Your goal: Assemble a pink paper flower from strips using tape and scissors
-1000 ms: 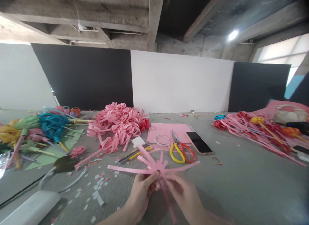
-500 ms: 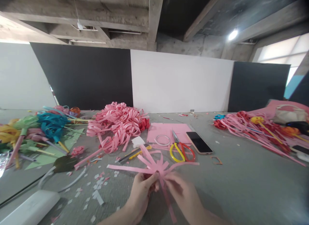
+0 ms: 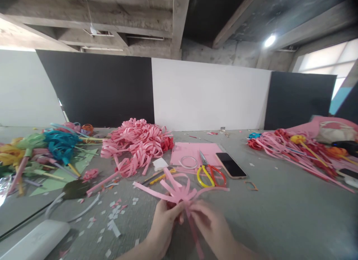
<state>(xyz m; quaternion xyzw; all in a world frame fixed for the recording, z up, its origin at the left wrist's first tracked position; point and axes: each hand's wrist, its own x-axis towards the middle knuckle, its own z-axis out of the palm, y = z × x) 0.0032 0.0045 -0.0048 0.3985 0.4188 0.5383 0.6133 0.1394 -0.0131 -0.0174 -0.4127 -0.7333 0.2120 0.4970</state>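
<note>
Between my two hands is a pink paper strip flower [image 3: 180, 193], its strips fanning out from a centre, some of them curled into loops. My left hand [image 3: 165, 219] grips it near the centre, thumb on top and fingers curled beneath. From the other side, my right hand [image 3: 209, 219] pinches the strips by its fingertips; one strip hangs down between the hands. Just beyond lie scissors [image 3: 206, 171] with a yellow and a red handle, and a yellow utility knife [image 3: 160, 177] partly behind the strips.
A phone [image 3: 231, 165] and pink paper sheets [image 3: 195, 150] with a white ring [image 3: 188, 162] lie ahead. A heap of pink paper flowers [image 3: 140, 140] stands behind left, coloured flowers [image 3: 60, 144] farther left. A white power strip [image 3: 36, 239] is near left; pink strips [image 3: 282, 144] lie right.
The left-pointing strip of the flower has bent upward and its tip has shifted right. A loop at the top has curled in more. Both hands keep nearly the same place.
</note>
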